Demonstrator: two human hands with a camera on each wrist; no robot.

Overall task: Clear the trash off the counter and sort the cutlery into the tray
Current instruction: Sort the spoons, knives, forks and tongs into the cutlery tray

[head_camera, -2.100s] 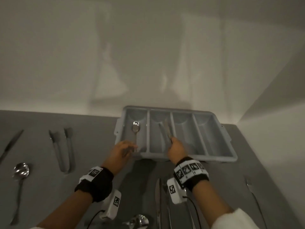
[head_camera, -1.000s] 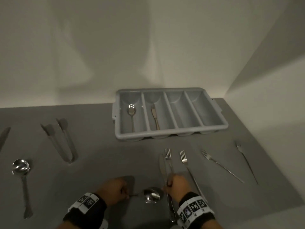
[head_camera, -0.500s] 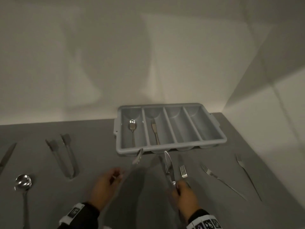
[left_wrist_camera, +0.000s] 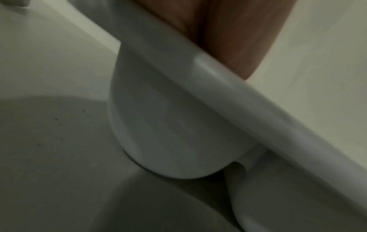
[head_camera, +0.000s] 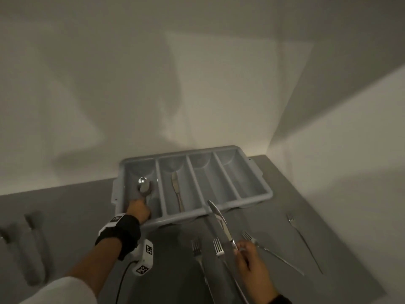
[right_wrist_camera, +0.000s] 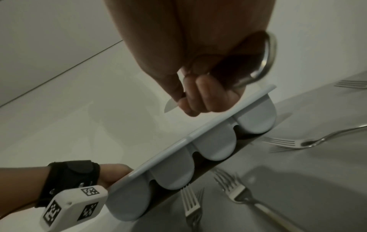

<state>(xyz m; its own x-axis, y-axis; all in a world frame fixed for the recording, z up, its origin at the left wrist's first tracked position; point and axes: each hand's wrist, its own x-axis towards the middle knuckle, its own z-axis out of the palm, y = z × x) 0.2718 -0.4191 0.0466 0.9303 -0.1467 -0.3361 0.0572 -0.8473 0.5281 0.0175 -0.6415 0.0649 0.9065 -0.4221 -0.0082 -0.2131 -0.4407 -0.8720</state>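
The grey four-slot tray (head_camera: 266,189) stands against the back wall. My left hand (head_camera: 137,210) is inside its leftmost slot and holds a blurred spoon (head_camera: 145,189) just over a spoon (head_camera: 142,180) lying there. A knife (head_camera: 176,191) lies in the second slot. Right of it, my right hand (head_camera: 249,257) grips another knife (head_camera: 219,220) above the counter, blade tip near the tray's front rim. In the right wrist view the fingers (right_wrist_camera: 198,97) curl round that knife (right_wrist_camera: 169,106). The left wrist view shows only my palm (left_wrist_camera: 228,31) over the tray rim (left_wrist_camera: 228,75).
Several forks lie on the grey counter in front of the tray, one (head_camera: 198,253) left of my right hand and one (head_camera: 302,238) at far right. Grey tongs (head_camera: 32,244) lie at the left edge. Walls close the back and right sides.
My left hand carried the spoon from the counter forward into the leftmost slot. My right hand lifted the knife and moved it toward the tray's front.
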